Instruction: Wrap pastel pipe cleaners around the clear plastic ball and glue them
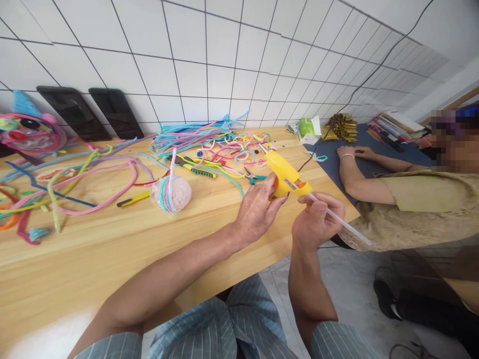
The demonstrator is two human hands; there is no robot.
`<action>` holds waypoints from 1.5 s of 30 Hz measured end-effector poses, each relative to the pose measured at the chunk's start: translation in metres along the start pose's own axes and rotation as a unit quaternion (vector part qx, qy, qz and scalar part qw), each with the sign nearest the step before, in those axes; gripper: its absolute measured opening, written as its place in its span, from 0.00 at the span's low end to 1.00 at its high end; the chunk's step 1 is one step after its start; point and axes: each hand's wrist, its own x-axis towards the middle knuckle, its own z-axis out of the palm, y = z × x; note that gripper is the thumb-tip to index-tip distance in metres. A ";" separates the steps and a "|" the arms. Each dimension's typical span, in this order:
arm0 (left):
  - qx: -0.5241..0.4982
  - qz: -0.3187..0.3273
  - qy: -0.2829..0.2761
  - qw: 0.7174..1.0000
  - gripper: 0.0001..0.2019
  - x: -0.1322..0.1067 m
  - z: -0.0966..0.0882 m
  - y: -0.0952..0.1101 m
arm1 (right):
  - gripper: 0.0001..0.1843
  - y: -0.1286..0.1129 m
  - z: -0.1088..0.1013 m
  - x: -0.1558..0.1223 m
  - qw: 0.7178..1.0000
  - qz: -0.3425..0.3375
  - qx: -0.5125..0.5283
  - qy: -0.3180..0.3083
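A yellow hot glue gun (pixel 283 173) is gripped at its handle by my left hand (pixel 258 207), its nozzle pointing away toward the wall. My right hand (pixel 316 219) pinches a long clear glue stick (pixel 348 227), whose front end meets the back of the gun; the rest sticks out to the right. On the wooden table to the left sits a clear ball (pixel 180 193), partly wrapped in pink, teal and purple pipe cleaners. Pliers with teal handles (pixel 256 178) lie just beyond my left hand.
Pipe cleaners (pixel 194 137) are heaped by the tiled wall, with more strewn at left. A yellow cutter (pixel 133 199) lies near the ball. Two phones (pixel 116 113) lean on the wall beside a decorated figure (pixel 32 127). A person (pixel 411 192) sits at right. The gun's cord (pixel 368 72) runs upward.
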 end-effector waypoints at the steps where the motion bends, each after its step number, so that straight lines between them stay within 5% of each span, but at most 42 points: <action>1: -0.002 -0.002 0.003 1.000 0.25 0.000 0.000 0.000 | 0.17 0.000 -0.001 0.000 1.000 -0.003 0.000 -0.011; 12: -0.042 -0.023 -0.027 0.998 0.26 0.000 -0.002 -0.002 | 0.09 -0.001 -0.011 0.002 0.999 -0.021 0.007 -0.049; 32: 0.004 0.090 0.056 0.994 0.26 0.003 0.001 -0.008 | 0.16 -0.005 -0.005 0.005 1.000 0.012 0.006 -0.021; 45: 0.000 0.071 0.020 0.997 0.29 0.000 0.001 -0.006 | 0.20 -0.007 0.001 -0.002 0.999 0.035 0.001 0.021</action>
